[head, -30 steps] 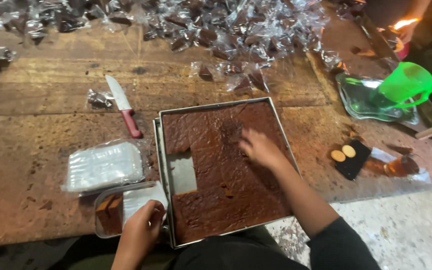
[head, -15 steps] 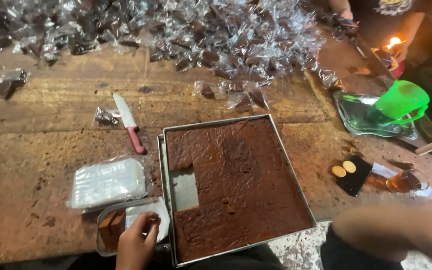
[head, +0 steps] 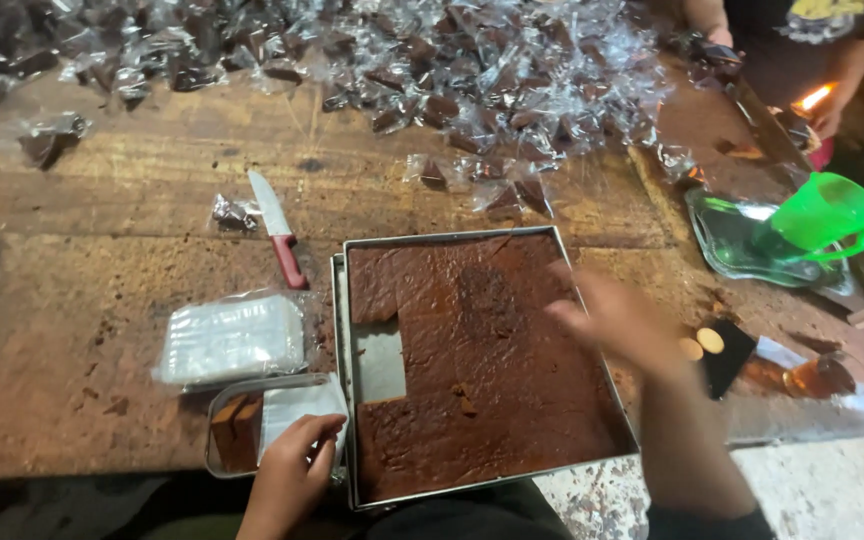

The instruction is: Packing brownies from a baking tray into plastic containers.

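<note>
One small square is already cut out of the big brown cake [head: 492, 370] in the metal tray [head: 344, 400], near the tray's left side, and a huge heap of wrapped pieces [head: 472, 90] lies far back on the wooden table [head: 102, 230], so most of the cake is left whole. Near the left, the left hand [head: 292, 470] pinches a clear wrapper [head: 297, 405] over a small tub [head: 222, 430]. Blurry and open, the right hand [head: 617, 320] floats over the cake's right side holding nothing I can see, and my arms are cut off at the near edge.

Bare table [head: 102, 370] left (knife [head: 278, 240], wrapper stack [head: 235, 338] intrude).
</note>
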